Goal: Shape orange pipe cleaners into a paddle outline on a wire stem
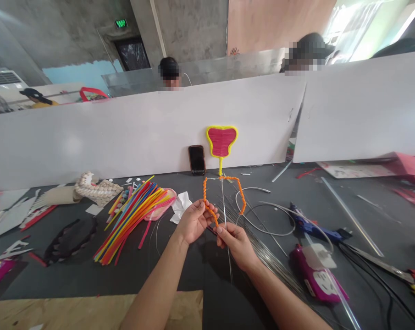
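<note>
Left hand (193, 221), right hand (237, 241) pinch orange frame (242, 198), top pointing away.

Phone (196, 159), glue gun (312, 225), coloured straws (133, 220)

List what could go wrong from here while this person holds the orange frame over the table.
The bare wire stem sticks out past the right hand and could prick the fingers.
The orange frame, pinched by the left hand, hangs just above the loose wire bundle and might snag on it.
The blue glue gun lies close to the right forearm; a sweep could drag it. Whether it is hot cannot be told.
</note>
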Action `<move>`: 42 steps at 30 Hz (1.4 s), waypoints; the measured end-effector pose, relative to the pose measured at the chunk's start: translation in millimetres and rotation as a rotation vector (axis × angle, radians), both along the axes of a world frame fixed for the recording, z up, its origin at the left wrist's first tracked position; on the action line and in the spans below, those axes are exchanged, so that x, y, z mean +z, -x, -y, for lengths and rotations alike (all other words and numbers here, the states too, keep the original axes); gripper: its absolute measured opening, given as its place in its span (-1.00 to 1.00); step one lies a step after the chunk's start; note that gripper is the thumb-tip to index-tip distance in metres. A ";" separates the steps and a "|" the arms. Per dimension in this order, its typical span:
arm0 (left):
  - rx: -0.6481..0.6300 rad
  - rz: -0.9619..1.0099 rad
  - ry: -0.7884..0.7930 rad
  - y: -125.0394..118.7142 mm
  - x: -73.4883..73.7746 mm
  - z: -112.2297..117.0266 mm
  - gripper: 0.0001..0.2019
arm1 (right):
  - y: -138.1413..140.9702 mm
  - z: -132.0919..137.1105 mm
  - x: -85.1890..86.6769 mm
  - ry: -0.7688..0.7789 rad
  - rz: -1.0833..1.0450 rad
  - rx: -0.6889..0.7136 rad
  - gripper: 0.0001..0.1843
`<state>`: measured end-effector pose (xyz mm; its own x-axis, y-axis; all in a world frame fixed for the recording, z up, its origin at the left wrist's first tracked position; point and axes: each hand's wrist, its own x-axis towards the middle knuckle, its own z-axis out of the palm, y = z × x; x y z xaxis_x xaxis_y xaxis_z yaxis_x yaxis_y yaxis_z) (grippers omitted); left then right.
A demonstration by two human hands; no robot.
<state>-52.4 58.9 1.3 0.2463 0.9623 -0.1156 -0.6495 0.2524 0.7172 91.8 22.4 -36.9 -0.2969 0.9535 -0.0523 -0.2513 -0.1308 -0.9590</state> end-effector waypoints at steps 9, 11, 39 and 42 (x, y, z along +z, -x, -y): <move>0.018 -0.013 -0.034 -0.4 -1.5 -1.1 -0.86 | 0.3 1.1 2.5 0.001 0.016 0.000 -0.62; 0.024 -0.018 -0.044 -1.1 -1.3 -1.7 -0.86 | 0.5 1.4 3.2 0.004 0.000 0.002 -0.62; 0.147 -0.016 -0.037 -23.9 -4.2 9.0 -0.87 | -1.0 -1.1 0.5 -0.059 -0.014 -0.043 -0.65; 0.075 -0.039 -0.007 -24.0 -7.8 12.8 -0.86 | -1.1 -2.0 1.3 -0.082 0.012 -0.071 -0.60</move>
